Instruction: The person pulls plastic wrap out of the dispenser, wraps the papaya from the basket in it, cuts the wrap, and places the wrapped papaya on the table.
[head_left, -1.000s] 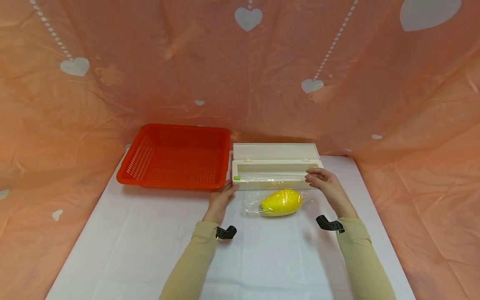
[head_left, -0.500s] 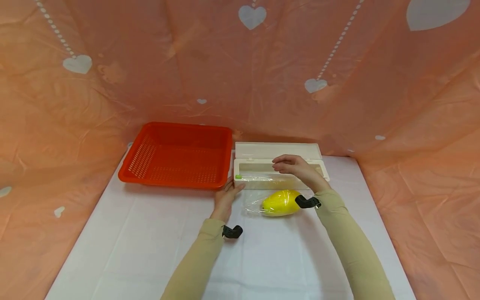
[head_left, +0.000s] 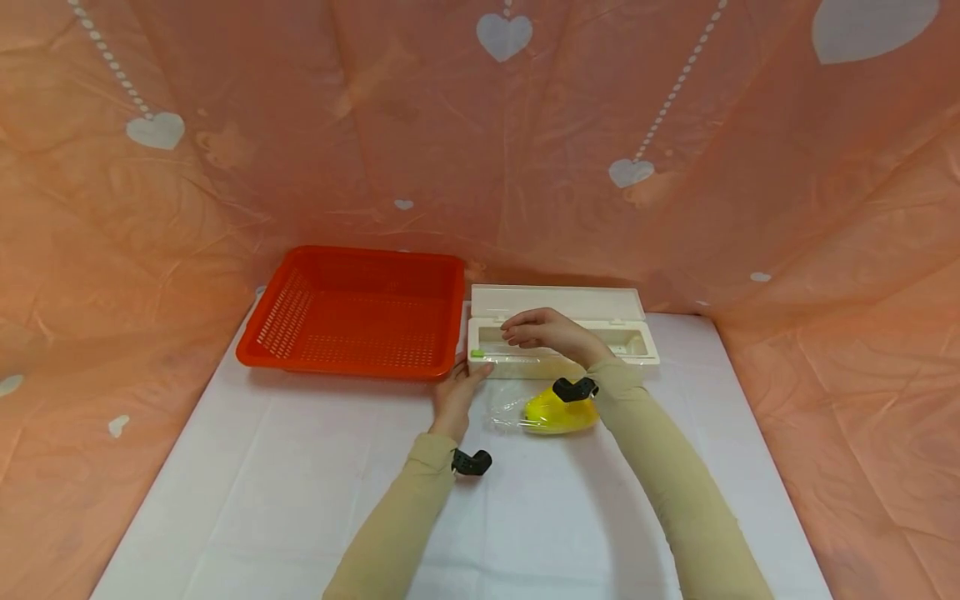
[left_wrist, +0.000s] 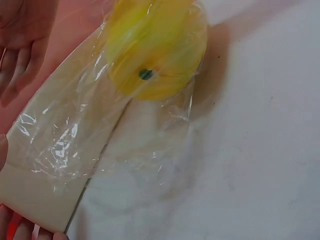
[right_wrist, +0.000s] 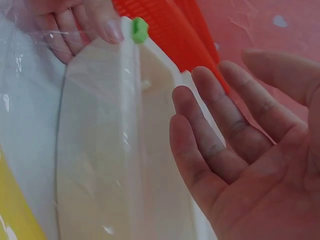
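Observation:
A white cling film dispenser (head_left: 637, 358) stands at the table's back with its lid (head_left: 555, 302) raised. Its green slide cutter (right_wrist: 140, 30) sits at the left end. My left hand (head_left: 453, 404) grips that end, thumb on the front, fingers round the side. Over the trough hovers my right hand (head_left: 555, 333), its fingers loosely extended and holding nothing. Clear film (left_wrist: 65, 135) runs from the dispenser's front down to a yellow mango-like fruit (left_wrist: 155, 45), which lies on the table under film. In the head view my right wrist partly hides the fruit.
A red perforated basket (head_left: 352, 321) is close at the dispenser's left, near my left hand. Behind both hangs a peach curtain (head_left: 420, 125) with white hearts. A white cloth (head_left: 315, 500) covers the table.
My right hand has moved left along the dispenser, from its right end to above the slide cutter's side. The left hand has settled round the left end. The fruit has stayed in place.

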